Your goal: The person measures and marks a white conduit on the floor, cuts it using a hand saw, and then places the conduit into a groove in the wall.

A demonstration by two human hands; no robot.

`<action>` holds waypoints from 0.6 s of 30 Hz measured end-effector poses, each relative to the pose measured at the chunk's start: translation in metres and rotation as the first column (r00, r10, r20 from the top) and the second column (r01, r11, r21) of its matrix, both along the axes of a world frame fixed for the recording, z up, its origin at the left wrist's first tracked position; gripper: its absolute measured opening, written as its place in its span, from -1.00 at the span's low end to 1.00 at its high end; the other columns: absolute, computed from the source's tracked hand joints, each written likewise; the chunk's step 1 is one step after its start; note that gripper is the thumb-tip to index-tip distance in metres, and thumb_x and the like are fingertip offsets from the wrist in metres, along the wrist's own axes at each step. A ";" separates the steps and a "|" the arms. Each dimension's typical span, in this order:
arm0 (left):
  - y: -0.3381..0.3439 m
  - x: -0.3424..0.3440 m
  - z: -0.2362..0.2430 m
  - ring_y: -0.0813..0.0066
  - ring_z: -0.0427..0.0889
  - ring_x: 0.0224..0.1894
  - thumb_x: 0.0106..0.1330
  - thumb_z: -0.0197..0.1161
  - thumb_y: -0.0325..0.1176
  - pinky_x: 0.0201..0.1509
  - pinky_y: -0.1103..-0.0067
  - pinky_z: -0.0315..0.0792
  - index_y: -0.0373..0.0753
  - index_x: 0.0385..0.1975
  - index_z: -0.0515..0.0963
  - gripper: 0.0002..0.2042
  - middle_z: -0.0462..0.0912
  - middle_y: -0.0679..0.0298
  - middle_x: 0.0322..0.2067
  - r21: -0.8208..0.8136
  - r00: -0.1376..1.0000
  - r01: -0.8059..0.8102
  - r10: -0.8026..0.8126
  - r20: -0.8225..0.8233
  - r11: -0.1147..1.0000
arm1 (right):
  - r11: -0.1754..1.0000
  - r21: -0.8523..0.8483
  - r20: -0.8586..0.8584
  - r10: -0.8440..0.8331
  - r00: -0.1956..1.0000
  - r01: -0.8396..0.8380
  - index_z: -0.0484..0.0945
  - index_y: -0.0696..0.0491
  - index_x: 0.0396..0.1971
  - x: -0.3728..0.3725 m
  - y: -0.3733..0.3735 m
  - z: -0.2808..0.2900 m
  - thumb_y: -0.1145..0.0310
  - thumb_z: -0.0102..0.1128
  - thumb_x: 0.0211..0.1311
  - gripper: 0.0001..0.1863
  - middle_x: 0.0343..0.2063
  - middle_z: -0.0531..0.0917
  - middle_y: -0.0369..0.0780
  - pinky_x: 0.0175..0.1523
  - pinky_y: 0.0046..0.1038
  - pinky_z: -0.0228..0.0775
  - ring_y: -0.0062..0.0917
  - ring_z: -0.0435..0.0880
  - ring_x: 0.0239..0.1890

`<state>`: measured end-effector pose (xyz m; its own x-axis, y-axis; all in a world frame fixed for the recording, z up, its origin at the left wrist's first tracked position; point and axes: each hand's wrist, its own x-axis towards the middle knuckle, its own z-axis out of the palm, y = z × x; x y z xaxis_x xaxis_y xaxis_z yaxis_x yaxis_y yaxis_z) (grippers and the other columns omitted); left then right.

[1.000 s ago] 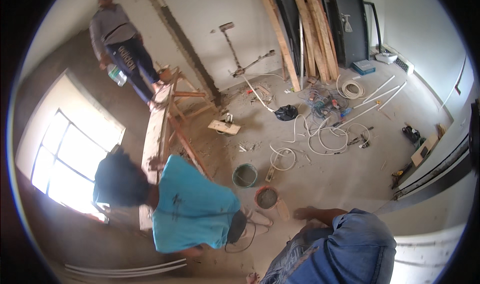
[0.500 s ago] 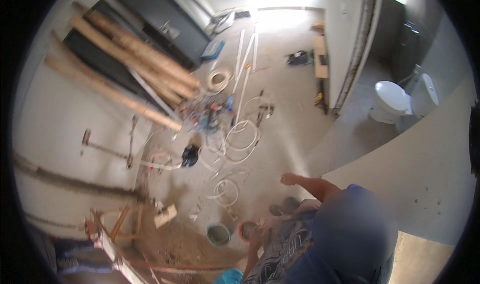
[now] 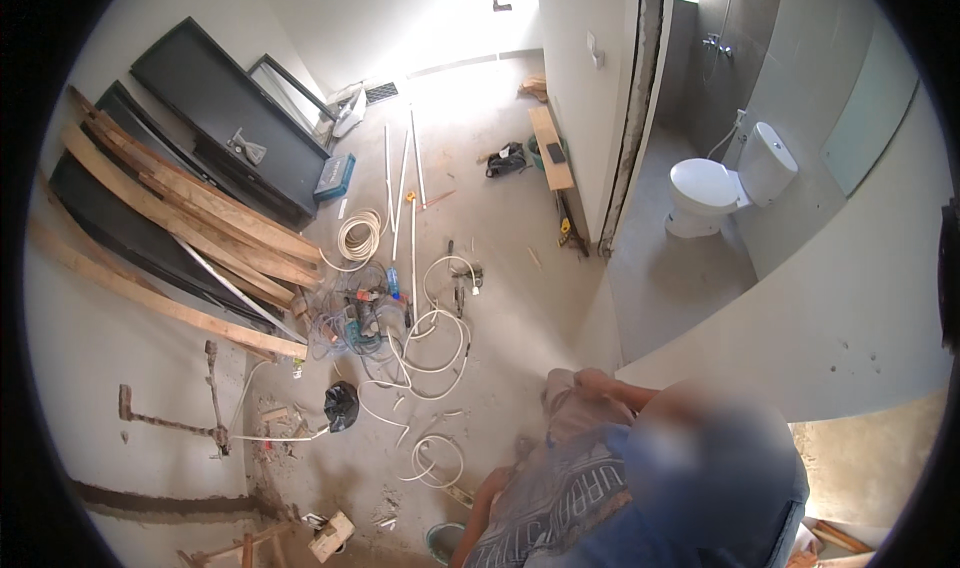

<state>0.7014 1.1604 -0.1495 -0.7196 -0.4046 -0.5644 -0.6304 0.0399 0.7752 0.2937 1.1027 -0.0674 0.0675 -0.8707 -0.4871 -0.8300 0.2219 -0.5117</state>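
Observation:
Neither of my hands shows in the head view. Below me stands a co-worker (image 3: 560, 493) in a dark printed shirt and blue cap, seen from above. One of the co-worker's hands (image 3: 592, 381) rests near their light shorts (image 3: 562, 408); whether it holds anything, I cannot tell. Their other arm (image 3: 487, 503) hangs down beside a green-rimmed bucket (image 3: 445, 540), with its hand hidden. White hose coils (image 3: 440, 458) lie on the floor close by.
Long timber boards (image 3: 190, 208) and dark door panels (image 3: 235, 118) lean at the left. Tangled cables and tools (image 3: 365, 318), white pipes (image 3: 402, 198) and a black bag (image 3: 341, 406) lie on the floor. A white toilet (image 3: 705, 186) stands through the doorway at right.
The view has swung right and upward, so the room sits lower and further left. The co-worker's outstretched arm has drawn in toward their shorts. The red-rimmed bucket no longer shows.

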 end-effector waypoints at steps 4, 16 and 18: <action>-0.045 -0.003 0.003 0.27 0.61 -0.17 0.11 0.26 -0.18 -0.08 0.41 0.42 -0.35 -0.12 0.54 -0.59 0.64 0.00 -0.24 -0.037 0.990 -0.121 0.124 0.066 0.992 | 0.969 0.182 0.138 0.143 0.980 -0.167 0.61 0.16 -0.35 -0.008 -0.027 0.034 0.18 0.10 0.05 -0.66 -0.28 0.64 0.03 -0.10 -0.17 0.42 -0.07 0.61 -0.20; -0.288 -0.129 0.085 -0.05 0.55 -0.07 0.15 0.16 -0.08 0.01 0.28 0.41 -0.34 -0.12 0.54 -0.56 0.58 -0.12 -0.17 -0.198 0.914 -0.065 0.138 0.382 0.978 | 0.973 0.213 0.231 -0.143 0.962 0.094 0.64 0.09 -0.33 -0.122 -0.173 0.048 0.16 0.21 -0.07 -0.66 -0.31 0.64 0.02 -0.11 -0.18 0.42 -0.08 0.61 -0.22; -0.327 -0.134 0.077 -0.08 0.55 -0.09 0.12 0.15 -0.05 0.01 0.24 0.40 -0.37 -0.12 0.53 -0.51 0.58 -0.18 -0.22 -0.120 0.877 -0.061 0.111 0.467 0.991 | 0.962 0.241 0.251 -0.191 0.949 0.130 0.64 0.10 -0.34 -0.142 -0.183 0.044 0.18 0.23 -0.10 -0.65 -0.33 0.64 0.03 -0.12 -0.18 0.42 -0.08 0.61 -0.22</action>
